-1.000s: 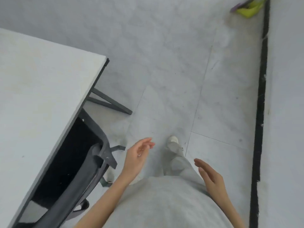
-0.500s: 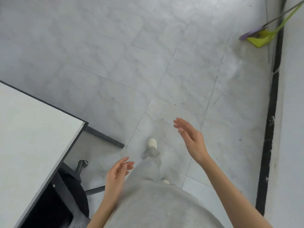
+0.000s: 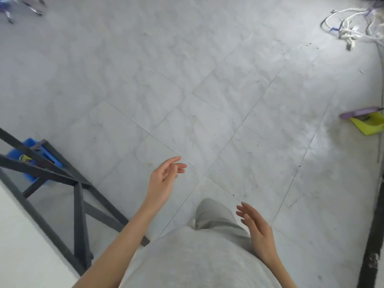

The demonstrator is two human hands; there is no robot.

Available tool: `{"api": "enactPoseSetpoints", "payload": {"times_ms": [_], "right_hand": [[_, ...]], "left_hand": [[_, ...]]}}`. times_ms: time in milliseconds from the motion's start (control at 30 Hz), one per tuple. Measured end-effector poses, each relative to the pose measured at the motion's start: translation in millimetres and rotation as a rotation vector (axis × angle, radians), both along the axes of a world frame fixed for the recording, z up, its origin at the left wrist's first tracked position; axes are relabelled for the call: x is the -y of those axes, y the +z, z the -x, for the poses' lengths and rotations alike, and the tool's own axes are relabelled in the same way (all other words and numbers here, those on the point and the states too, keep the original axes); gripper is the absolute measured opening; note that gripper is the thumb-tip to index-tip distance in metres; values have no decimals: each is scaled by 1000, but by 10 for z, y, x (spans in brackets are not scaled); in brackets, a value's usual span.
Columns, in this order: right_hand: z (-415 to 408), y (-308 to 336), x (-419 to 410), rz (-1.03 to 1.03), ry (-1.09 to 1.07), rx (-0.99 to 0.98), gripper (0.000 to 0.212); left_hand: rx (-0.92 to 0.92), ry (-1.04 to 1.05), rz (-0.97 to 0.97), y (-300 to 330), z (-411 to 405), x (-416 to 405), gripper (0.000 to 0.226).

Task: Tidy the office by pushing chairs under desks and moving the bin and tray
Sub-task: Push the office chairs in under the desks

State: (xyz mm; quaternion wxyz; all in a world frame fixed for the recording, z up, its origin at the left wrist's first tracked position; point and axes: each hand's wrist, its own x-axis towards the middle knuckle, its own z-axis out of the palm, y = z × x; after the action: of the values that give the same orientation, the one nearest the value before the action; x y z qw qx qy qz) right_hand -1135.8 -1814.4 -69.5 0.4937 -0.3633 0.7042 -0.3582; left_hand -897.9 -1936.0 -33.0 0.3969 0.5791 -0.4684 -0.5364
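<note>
My left hand (image 3: 164,179) is raised in front of me over the grey tiled floor, fingers apart and holding nothing. Lower right, my right hand (image 3: 256,229) hangs beside my grey trouser leg, also empty with spread fingers. A blue tray or bin (image 3: 31,161) with small items inside rests on the floor at the left, partly hidden behind the dark metal legs (image 3: 79,202) of a white desk (image 3: 22,246). No chair is in view.
A yellow-green dustpan with a purple broom head (image 3: 365,122) lies at the right by a black skirting strip (image 3: 372,235). A tangle of white cables (image 3: 351,28) is at the top right. A wheeled base (image 3: 20,7) shows at the top left.
The view has swung away from the desk corner and the chair, which are now out of sight. The blue tray and desk legs have come into view. My hands swapped heights as I walk.
</note>
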Motion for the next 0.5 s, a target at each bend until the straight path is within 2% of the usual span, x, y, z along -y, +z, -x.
{"api": "enactPoseSetpoints", "payload": {"times_ms": [100,233,367,500], "right_hand": [[17,-27,857,11,42,13,32],[-98,-154,2305,23,231,3,32],[-418,-58,3945,57,466,29,30],[-1063,204,5480,138,693,43,29]], "left_hand": [[-8,19,18,-8,69,700,24],[11,175,-68,-304,-88,1434,27],[-39,470,-206,-453,-377,1998,32],[-19,715,-205,-347,-744,2589,29]]}}
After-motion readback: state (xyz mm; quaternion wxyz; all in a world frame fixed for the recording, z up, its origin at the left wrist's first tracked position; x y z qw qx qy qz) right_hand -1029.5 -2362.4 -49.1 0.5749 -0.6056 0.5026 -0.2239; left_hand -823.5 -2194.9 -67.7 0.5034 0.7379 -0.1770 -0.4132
